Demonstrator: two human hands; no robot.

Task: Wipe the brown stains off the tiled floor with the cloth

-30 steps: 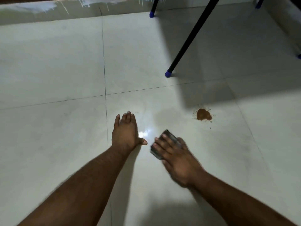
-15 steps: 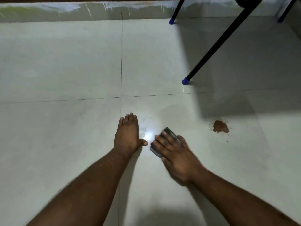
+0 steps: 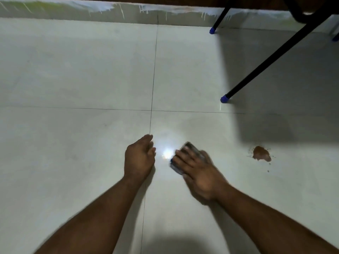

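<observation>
Head view: right hand (image 3: 200, 173) at lower centre presses a folded grey cloth (image 3: 185, 154) flat to the tiled floor (image 3: 73, 79), fingers spread over it for wiping pressure rather than curled round it. Left hand (image 3: 138, 158) just left of it, fingers loosely bent, holding nothing; contact with the floor unclear. Brown stain (image 3: 261, 153) at centre right, well apart from cloth, not yet wiped. Black chair leg (image 3: 271, 59) upper right.

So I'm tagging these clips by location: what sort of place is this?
Probably a room in a home: a glossy tiled floor, a paint-dripped skirting along the wall, and black furniture legs with blue caps.
</observation>
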